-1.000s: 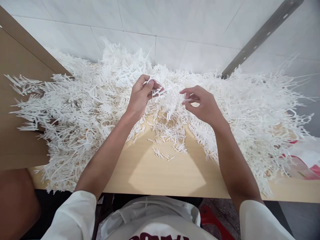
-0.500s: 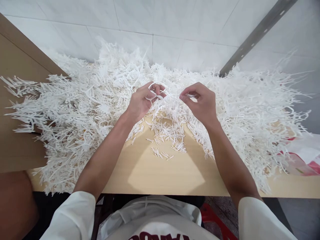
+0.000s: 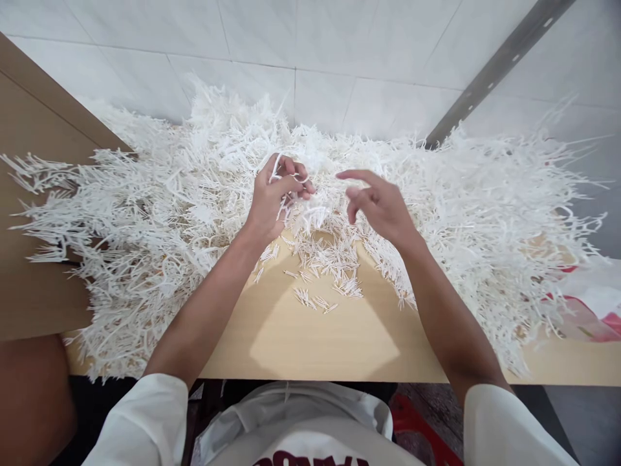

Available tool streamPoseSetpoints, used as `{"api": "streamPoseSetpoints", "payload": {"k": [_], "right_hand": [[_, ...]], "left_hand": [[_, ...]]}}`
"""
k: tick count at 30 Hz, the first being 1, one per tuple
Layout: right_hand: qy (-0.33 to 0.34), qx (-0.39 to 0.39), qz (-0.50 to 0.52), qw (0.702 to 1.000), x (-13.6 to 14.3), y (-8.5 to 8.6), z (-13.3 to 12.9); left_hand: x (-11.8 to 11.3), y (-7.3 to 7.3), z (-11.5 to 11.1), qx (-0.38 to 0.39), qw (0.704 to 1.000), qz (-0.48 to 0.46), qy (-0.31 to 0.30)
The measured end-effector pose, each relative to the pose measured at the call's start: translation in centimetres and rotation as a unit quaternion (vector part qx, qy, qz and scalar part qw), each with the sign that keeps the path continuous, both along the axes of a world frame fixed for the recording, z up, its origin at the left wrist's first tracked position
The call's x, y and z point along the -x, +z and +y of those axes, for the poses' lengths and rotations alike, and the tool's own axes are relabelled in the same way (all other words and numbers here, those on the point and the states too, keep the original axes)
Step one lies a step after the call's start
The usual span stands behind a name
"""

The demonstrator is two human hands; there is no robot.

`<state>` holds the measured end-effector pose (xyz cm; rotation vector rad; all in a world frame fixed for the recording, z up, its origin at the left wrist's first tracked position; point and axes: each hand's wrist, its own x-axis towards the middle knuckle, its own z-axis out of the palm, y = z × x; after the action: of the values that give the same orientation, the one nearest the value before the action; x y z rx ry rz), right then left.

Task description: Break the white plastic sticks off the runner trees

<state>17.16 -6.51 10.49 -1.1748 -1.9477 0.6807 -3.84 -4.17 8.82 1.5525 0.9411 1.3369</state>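
My left hand (image 3: pixel 272 200) is closed around a thin white branched plastic piece (image 3: pixel 275 168), whose strands loop over the fingers and poke out beneath them. Across a small gap, my right hand (image 3: pixel 381 206) has its index finger stretched out and the other fingers loosely bent, with nothing visible in it. Both hands hover over the front of a big heap of similar white branched pieces (image 3: pixel 194 194). Below them, many short white sticks (image 3: pixel 332 259) lie scattered on the wooden table (image 3: pixel 320 343).
A wooden panel (image 3: pixel 39 129) borders the heap on the left, and a grey metal post (image 3: pixel 490 81) rises behind it on the right. White wall tiles (image 3: pixel 266 32) stand behind. A pink and clear plastic bag (image 3: pixel 582 317) lies at the right edge; something red (image 3: pixel 422 433) is under the table.
My right hand has opened from a pinch, its index finger now extended. My left hand has turned slightly and shifted a little left, still with the white piece.
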Motion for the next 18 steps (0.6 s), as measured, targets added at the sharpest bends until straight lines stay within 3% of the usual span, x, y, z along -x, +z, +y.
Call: {"api": "streamPoseSetpoints", "payload": {"k": [3,8,13,18], "right_hand": [[-0.068,-0.025,0.089,0.993,0.3,-0.6,0.8],[0.006,0.014,0.103,0.995,0.8,-0.8,0.9],[-0.013,-0.003,0.136,0.991,1.0,-0.7,0.5],[-0.026,-0.016,0.180,0.983,1.5,-0.7,0.5]], "left_hand": [[0.1,0.0,-0.1,0.025,0.998,0.002,-0.055],[0.2,-0.3,-0.2,0.023,0.996,0.031,-0.078],[0.0,-0.2,-0.1,0.030,0.998,0.015,-0.050],[-0.6,-0.3,-0.3,0.049,0.996,0.030,-0.075]]}}
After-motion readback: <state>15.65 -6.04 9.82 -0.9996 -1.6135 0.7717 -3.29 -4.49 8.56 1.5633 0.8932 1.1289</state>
